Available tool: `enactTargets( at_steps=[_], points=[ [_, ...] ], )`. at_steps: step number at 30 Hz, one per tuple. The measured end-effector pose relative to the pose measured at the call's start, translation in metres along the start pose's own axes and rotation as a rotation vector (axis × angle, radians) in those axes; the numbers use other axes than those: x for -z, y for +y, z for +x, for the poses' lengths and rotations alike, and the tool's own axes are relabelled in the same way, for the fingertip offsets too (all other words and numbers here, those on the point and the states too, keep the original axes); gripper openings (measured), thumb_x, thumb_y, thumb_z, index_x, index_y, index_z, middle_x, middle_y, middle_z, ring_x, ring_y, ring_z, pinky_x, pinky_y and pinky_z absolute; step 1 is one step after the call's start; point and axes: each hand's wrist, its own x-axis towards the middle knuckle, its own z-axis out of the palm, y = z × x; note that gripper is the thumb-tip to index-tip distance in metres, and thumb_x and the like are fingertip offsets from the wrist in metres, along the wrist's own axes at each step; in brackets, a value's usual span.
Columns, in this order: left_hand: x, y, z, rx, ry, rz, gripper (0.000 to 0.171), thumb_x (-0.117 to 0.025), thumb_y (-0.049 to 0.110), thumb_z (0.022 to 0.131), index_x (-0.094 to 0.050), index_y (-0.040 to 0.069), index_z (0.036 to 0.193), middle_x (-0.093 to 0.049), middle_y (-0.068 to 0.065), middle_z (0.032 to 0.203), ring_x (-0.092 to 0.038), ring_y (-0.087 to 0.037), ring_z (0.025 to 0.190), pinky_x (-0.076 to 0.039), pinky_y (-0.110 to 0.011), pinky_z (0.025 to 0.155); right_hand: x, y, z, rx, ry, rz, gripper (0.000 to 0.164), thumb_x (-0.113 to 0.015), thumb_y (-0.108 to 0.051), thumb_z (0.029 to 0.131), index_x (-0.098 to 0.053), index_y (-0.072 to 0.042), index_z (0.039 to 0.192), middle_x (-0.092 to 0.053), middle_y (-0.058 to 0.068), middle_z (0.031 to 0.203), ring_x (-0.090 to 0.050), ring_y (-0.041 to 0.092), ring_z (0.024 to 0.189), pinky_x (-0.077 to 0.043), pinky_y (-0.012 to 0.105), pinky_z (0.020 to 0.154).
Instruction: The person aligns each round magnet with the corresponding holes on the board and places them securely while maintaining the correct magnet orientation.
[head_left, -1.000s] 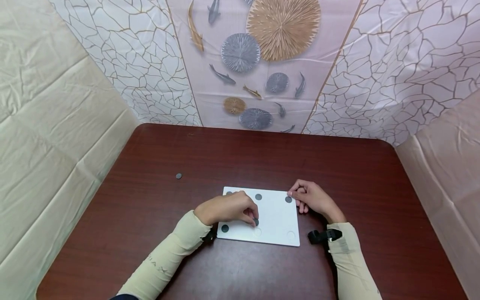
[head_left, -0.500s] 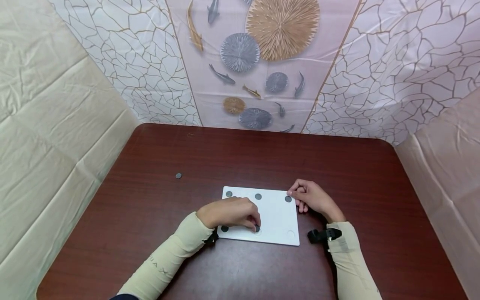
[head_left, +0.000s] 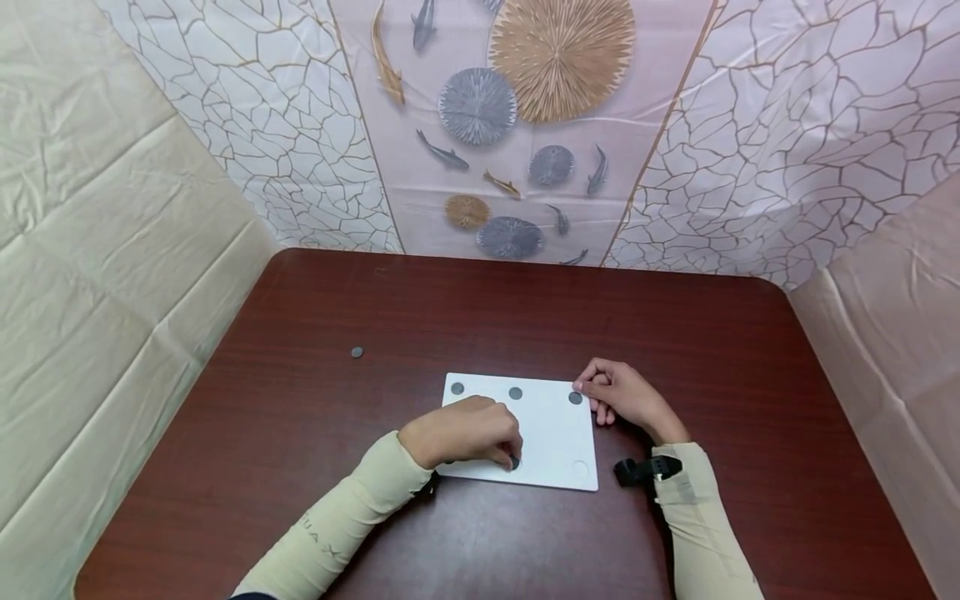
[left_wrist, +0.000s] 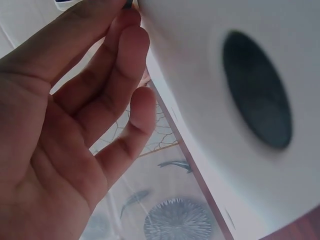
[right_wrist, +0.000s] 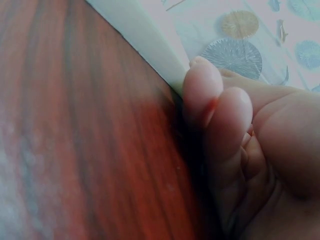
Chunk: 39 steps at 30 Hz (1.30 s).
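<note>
A white rectangular board (head_left: 553,437) lies on the table under both hands. With thumb and fingertips my left hand (head_left: 467,429) pinches a small dark grey disc (head_left: 514,462) at the middle of the board's front row. Part of that disc hides behind the fingers. The left wrist view shows another dark disc (left_wrist: 257,90) set in the board close to the palm. At the far right corner, my right hand (head_left: 628,393) grips the board's edge between thumb and fingers, beside a grey disc (head_left: 575,398). Two more discs sit along the back row, left (head_left: 457,388) and middle (head_left: 515,393).
A round recess outline (head_left: 581,468) marks the board's front right corner. One loose grey disc (head_left: 357,352) lies on the brown table (head_left: 315,417), left of the board. Patterned cloth (head_left: 510,167) hangs behind the table, with plain cloth at both sides.
My left hand has moved slightly forward toward the board's front edge, bringing the disc from above the front middle recess to that spot. The right hand stays at the corner.
</note>
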Motion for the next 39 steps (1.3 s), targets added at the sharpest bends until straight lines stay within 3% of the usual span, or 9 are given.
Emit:
enactTargets(
  at_steps=[5,12,28,39],
  points=[
    [-0.0005,-0.0004,-0.0005,0.015,0.008,-0.007,0.007,-0.088,0.027,0.087,-0.084,0.031,0.09,-0.069,0.026,0.083,-0.054,0.012,0.07,-0.046,-0.013,0.071,-0.0002,-0.0013,0.0,-0.001,-0.003,-0.005,0.015,-0.065,-0.012,0.106,-0.063,0.003,0.107,-0.06,0.008,0.066,-0.061,0.017,0.048,-0.052,0.028,0.046],
    [-0.0013,-0.001,-0.0011,-0.021,0.037,0.004,0.012,-0.089,0.026,0.086,-0.085,0.03,0.096,-0.072,0.024,0.091,-0.058,0.013,0.079,-0.046,-0.01,0.075,-0.0004,-0.0008,0.0004,-0.005,0.001,0.005,0.016,-0.065,-0.013,0.106,-0.063,0.004,0.107,-0.06,0.008,0.066,-0.061,0.016,0.048,-0.052,0.028,0.046],
    [0.0006,0.0031,0.0002,0.038,0.011,-0.014,0.007,-0.087,0.025,0.088,-0.085,0.029,0.093,-0.074,0.023,0.089,-0.058,0.014,0.075,-0.049,-0.011,0.075,-0.0002,-0.0018,0.0001,-0.012,0.005,0.004,0.018,-0.067,-0.015,0.105,-0.064,0.003,0.108,-0.06,0.009,0.067,-0.062,0.017,0.049,-0.052,0.028,0.047],
    [0.0001,0.0023,-0.0004,0.032,-0.016,-0.036,0.006,-0.087,0.026,0.088,-0.085,0.028,0.093,-0.075,0.022,0.09,-0.059,0.015,0.077,-0.048,-0.009,0.073,-0.0005,-0.0029,-0.0012,-0.013,0.009,0.004,0.019,-0.067,-0.016,0.105,-0.064,0.003,0.108,-0.061,0.009,0.067,-0.062,0.017,0.049,-0.052,0.029,0.046]
  ],
)
